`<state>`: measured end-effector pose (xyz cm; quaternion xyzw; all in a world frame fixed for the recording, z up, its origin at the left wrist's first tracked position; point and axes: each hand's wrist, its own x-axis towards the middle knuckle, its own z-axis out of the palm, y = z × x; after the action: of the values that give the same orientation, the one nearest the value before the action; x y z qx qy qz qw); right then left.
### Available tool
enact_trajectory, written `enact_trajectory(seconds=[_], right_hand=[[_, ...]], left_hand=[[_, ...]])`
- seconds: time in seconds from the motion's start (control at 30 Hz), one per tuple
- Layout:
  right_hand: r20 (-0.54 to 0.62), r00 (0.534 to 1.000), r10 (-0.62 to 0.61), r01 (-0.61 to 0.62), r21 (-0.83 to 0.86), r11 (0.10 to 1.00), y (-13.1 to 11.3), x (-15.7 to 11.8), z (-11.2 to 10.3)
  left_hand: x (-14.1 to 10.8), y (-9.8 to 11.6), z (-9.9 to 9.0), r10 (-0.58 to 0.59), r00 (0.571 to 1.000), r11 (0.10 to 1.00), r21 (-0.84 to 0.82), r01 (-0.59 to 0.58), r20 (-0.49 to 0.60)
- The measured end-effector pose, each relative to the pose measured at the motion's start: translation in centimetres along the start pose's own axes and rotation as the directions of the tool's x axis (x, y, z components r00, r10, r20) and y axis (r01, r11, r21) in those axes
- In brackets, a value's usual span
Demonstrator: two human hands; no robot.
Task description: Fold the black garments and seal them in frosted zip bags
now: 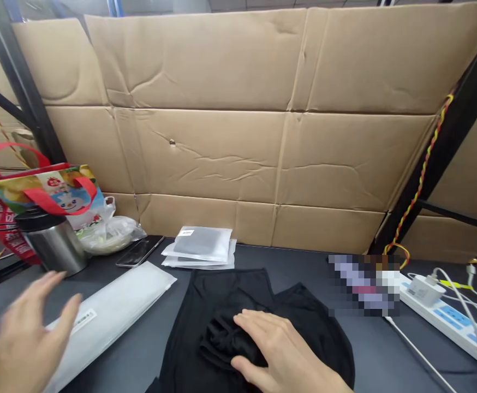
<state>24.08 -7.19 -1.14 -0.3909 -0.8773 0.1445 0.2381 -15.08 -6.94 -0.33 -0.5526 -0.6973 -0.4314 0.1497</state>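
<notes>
A black garment (pixel 177 338) lies spread on the dark table, with two leg-like parts pointing away from me. Over its middle, my right hand (pixel 279 349) is curled on a bunched fold, thumb on one side and fingers on the other. My left hand (pixel 34 333), blurred, is raised with fingers apart and nothing in it. Beneath and beside it lies a long white plastic package (pixel 119 305) with a small label. Whether the left hand touches this package I cannot tell. Behind the garment sits a stack of flat, frosted plastic packets (pixel 201 245).
At the left stand a steel tumbler (pixel 58 243), a colourful bag with red handles (pixel 54 185) and a clear plastic bag (pixel 111 234). A phone (pixel 140 251) lies nearby. At the right are a power strip (pixel 447 316), cables and a pixelated item (pixel 361 286). Cardboard (pixel 222 153) walls the back.
</notes>
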Motion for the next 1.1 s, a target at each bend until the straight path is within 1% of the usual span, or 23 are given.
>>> enact_trajectory(seconds=[0.03,0.07,0.1,0.17,0.2,0.27,0.33,0.37,0.43,0.47,0.5,0.57,0.63,0.67,0.7,0.77,0.83,0.87,0.9,0.93,1.0,1.03,1.1], right_hand=[[-0.021,1.000,-0.005,0.005,0.000,1.000,0.0,0.0,0.1],[-0.039,0.999,-0.011,0.011,0.004,1.000,-0.1,0.1,0.2],[-0.054,0.998,-0.016,0.017,0.016,1.000,0.0,0.1,0.3],[-0.085,0.996,0.000,0.006,0.062,0.998,0.1,0.1,0.3],[-0.105,0.994,0.026,-0.016,0.093,0.996,0.2,0.1,0.3],[-0.148,0.985,0.091,-0.066,0.166,0.984,0.4,0.2,0.2],[-0.186,0.973,0.139,-0.092,0.240,0.966,0.6,0.4,0.2],[-0.202,0.967,0.153,-0.095,0.272,0.958,0.7,0.5,0.2],[-0.241,0.952,0.187,-0.104,0.319,0.942,0.8,0.7,0.2],[-0.265,0.941,0.212,-0.117,0.333,0.936,0.8,0.9,0.1],[-0.290,0.925,0.246,-0.138,0.346,0.928,1.0,1.0,-0.1],[-0.345,0.879,0.329,-0.185,0.389,0.902,1.5,1.1,-0.6],[-0.400,0.817,0.415,-0.210,0.465,0.860,2.5,1.0,-1.4],[-0.411,0.789,0.458,-0.224,0.501,0.836,3.1,0.8,-1.9],[-0.406,0.770,0.492,-0.248,0.520,0.817,3.7,0.5,-2.3],[-0.379,0.761,0.527,-0.336,0.465,0.819,4.8,-0.1,-3.1],[-0.391,0.765,0.512,-0.420,0.299,0.857,5.4,-0.6,-3.5],[-0.412,0.776,0.478,-0.430,0.208,0.878,5.3,-0.7,-3.5],[-0.426,0.798,0.427,-0.415,0.126,0.901,5.1,-0.7,-3.4],[-0.416,0.832,0.367,-0.378,0.059,0.924,4.6,-0.6,-3.2],[-0.323,0.913,0.250,-0.276,-0.034,0.961,3.6,-0.2,-2.5],[-0.264,0.943,0.205,-0.230,-0.067,0.971,3.1,0.1,-2.2],[-0.193,0.966,0.169,-0.192,-0.104,0.976,2.7,0.4,-1.8]], left_hand=[[-0.9,2.0,0.6,0.149,0.989,0.988,-0.034,-0.149,0.009],[-2.0,4.2,1.4,0.267,0.957,0.961,-0.113,-0.254,0.116],[-3.1,6.4,2.2,0.342,0.900,0.936,-0.187,-0.299,0.272],[-5.2,10.2,3.9,0.394,0.788,0.917,-0.256,-0.305,0.474],[-6.0,11.6,4.7,0.405,0.741,0.913,-0.280,-0.296,0.535],[-7.3,13.3,6.0,0.392,0.708,0.918,-0.297,-0.262,0.588],[-7.8,13.6,6.9,0.379,0.688,0.922,-0.312,-0.228,0.618],[-7.8,13.5,7.1,0.378,0.669,0.922,-0.328,-0.207,0.640],[-7.5,13.3,7.0,0.376,0.624,0.915,-0.380,-0.134,0.685],[-7.1,13.4,6.8,0.374,0.611,0.907,-0.412,-0.085,0.698],[-6.5,13.5,6.5,0.371,0.610,0.894,-0.446,-0.032,0.700],[-4.9,14.0,5.7,0.357,0.627,0.853,-0.515,0.084,0.692],[-2.9,14.2,5.3,0.302,0.648,0.787,-0.566,0.244,0.699],[-1.9,14.1,5.3,0.263,0.649,0.746,-0.577,0.333,0.714],[-1.0,13.9,5.5,0.222,0.643,0.708,-0.575,0.411,0.733],[0.1,12.9,6.3,0.170,0.610,0.671,-0.544,0.504,0.774],[0.4,11.6,7.4,0.168,0.568,0.695,-0.505,0.512,0.806],[0.3,11.0,8.0,0.172,0.552,0.714,-0.489,0.501,0.816],[0.1,10.6,8.5,0.175,0.542,0.728,-0.478,0.491,0.822],[-0.2,10.2,8.9,0.178,0.539,0.739,-0.474,0.479,0.823],[-0.5,9.7,9.3,0.187,0.544,0.753,-0.475,0.455,0.818],[-0.7,9.6,9.4,0.191,0.547,0.759,-0.476,0.444,0.815],[-0.8,9.5,9.4,0.194,0.557,0.772,-0.476,0.420,0.807]])
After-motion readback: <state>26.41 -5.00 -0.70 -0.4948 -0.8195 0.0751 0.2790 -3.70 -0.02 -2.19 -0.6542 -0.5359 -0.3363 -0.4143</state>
